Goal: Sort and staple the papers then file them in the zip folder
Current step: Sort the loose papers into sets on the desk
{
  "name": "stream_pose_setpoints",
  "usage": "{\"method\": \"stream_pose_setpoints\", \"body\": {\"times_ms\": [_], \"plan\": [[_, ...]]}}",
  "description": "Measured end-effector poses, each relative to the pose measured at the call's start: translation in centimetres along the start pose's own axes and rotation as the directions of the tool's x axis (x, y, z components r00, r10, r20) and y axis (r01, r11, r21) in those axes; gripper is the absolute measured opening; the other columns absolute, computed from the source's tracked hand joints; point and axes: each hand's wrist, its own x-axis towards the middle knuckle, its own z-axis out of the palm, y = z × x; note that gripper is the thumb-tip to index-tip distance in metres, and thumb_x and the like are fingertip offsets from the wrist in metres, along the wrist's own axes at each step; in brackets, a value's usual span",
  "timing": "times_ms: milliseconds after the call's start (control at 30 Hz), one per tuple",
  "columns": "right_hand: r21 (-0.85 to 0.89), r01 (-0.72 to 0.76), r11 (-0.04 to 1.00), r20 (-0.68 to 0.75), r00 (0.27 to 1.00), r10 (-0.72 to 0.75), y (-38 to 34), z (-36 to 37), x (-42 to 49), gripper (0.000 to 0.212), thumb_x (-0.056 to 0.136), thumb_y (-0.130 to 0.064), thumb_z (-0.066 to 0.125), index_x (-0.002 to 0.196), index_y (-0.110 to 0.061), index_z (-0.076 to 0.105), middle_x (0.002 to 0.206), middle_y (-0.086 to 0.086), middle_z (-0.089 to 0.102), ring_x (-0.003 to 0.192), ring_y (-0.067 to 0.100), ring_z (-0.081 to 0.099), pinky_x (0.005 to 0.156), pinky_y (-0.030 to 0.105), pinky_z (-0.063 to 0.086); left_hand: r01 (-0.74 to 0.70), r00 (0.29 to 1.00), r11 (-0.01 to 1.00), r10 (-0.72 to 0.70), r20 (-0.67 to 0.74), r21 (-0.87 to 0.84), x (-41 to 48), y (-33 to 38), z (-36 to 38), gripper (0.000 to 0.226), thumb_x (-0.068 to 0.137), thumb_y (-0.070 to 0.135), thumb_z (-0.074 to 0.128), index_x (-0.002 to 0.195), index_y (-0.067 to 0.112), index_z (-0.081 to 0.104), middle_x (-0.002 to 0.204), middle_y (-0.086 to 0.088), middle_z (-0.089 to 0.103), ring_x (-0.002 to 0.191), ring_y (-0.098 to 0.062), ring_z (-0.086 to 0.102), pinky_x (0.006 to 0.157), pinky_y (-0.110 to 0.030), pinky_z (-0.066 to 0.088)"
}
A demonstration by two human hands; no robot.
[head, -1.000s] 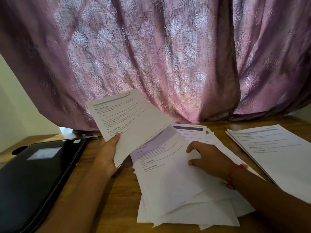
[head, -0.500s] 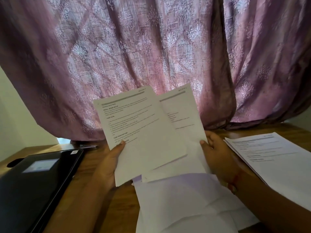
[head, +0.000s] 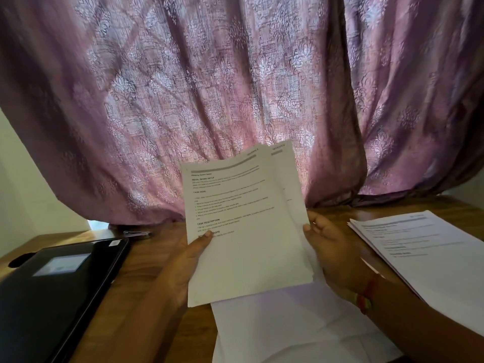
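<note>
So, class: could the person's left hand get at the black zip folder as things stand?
Probably yes: the zip folder lies uncovered just left of the left hand, nothing between. But that hand grips the held papers, so it must release them first.

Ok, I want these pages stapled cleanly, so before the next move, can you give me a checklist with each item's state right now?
1. Both hands on the held white printed sheets: ok; left hand and right hand grip opposite edges.
2. Sheet edges squared: not ok; the rear sheet sticks out to the right.
3. Small metal stapler within reach: ok; it lies on the wooden table behind the black zip folder.
4. Folder open: cannot tell.
5. Sorted white paper stack kept apart: ok, at right.
6. Loose white sheets remaining: not ok, unsorted below.
</note>
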Motion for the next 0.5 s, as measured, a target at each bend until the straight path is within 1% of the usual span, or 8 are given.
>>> {"method": "stream_pose_setpoints", "body": {"times_ms": [100,200,267,300,367,400,433,500], "plan": [[0.121,-0.046,0.992,0.097,0.995,0.035,0.4,0.1,0.1,0.028,0.104,-0.027,0.041,0.127,-0.029,0.056,0.115,-0.02,0.065,0.104,0.007,0.064,0.094,0.021,0.051,0.01,1.0,0.999,-0.01,0.017,0.03,0.1,-0.2,0.0,0.041,0.09,0.028,0.07,0.13,0.02,0.066,0.122,-0.012,0.072,0.111,-0.039,0.069,0.095,-0.058,0.053],[0.192,-0.14,0.971,0.172,0.979,0.107,-0.1,0.0,0.1,0.028,0.105,-0.025,0.035,0.125,-0.027,0.054,0.114,-0.012,0.066,0.096,0.005,0.066,0.078,0.016,0.055,-0.007,1.0,0.998,0.006,0.015,0.055,0.2,-0.4,0.1,0.037,0.092,0.025,0.069,0.129,0.02,0.066,0.12,-0.011,0.073,0.109,-0.036,0.07,0.094,-0.056,0.054],[0.207,-0.153,0.966,0.375,0.925,0.066,-0.9,-0.6,0.5,0.031,0.106,-0.022,0.032,0.127,-0.021,0.054,0.112,-0.006,0.069,0.097,0.006,0.068,0.081,0.018,0.055,-0.019,1.0,0.998,0.02,-0.009,0.057,0.3,-0.4,0.0,0.036,0.092,0.023,0.069,0.128,0.02,0.067,0.119,-0.011,0.074,0.109,-0.037,0.07,0.098,-0.057,0.053],[0.149,-0.1,0.984,0.402,0.915,0.032,-0.9,-0.6,0.7,0.034,0.107,-0.025,0.03,0.129,-0.018,0.054,0.114,-0.002,0.07,0.099,0.009,0.069,0.088,0.023,0.055,-0.026,0.999,0.998,0.027,-0.024,0.054,0.4,-0.4,-0.2,0.035,0.092,0.022,0.069,0.127,0.02,0.067,0.119,-0.012,0.074,0.109,-0.038,0.069,0.099,-0.059,0.051],[-0.115,-0.133,0.984,0.333,0.929,0.164,0.0,-1.1,-0.1,0.034,0.106,-0.032,0.032,0.128,-0.02,0.055,0.118,-0.002,0.07,0.1,0.014,0.067,0.094,0.028,0.052,-0.046,0.997,0.998,0.049,-0.064,0.045,0.7,-0.2,-0.7,0.033,0.093,0.02,0.069,0.126,0.021,0.068,0.117,-0.014,0.074,0.109,-0.04,0.068,0.101,-0.062,0.049],[-0.458,0.012,0.889,0.251,0.961,0.116,0.1,-1.3,-0.4,0.033,0.106,-0.035,0.033,0.127,-0.023,0.055,0.123,-0.006,0.066,0.105,0.013,0.064,0.098,0.022,0.047,-0.05,0.995,0.998,0.052,-0.081,0.032,0.8,-0.1,-0.8,0.031,0.094,0.02,0.068,0.125,0.022,0.068,0.117,-0.014,0.074,0.11,-0.041,0.068,0.1,-0.062,0.049],[-0.696,0.124,0.707,0.248,0.966,0.075,0.3,-1.3,-0.5,0.031,0.105,-0.035,0.034,0.126,-0.025,0.055,0.127,-0.009,0.062,0.109,0.011,0.06,0.099,0.016,0.041,-0.053,0.994,0.999,0.054,-0.096,0.012,1.0,0.0,-1.0,0.03,0.095,0.02,0.068,0.125,0.022,0.068,0.118,-0.014,0.073,0.11,-0.04,0.068,0.099,-0.06,0.05],[-0.824,0.29,0.487,0.355,0.934,0.046,0.3,-1.0,-1.4,0.032,0.104,-0.038,0.036,0.125,-0.026,0.057,0.131,-0.007,0.061,0.112,0.012,0.058,0.102,0.016,0.039,-0.079,0.99,0.997,0.078,-0.12,-0.003,1.1,0.1,-1.3,0.028,0.097,0.019,0.064,0.125,0.023,0.068,0.118,-0.012,0.074,0.109,-0.037,0.069,0.093,-0.054,0.055]]}}
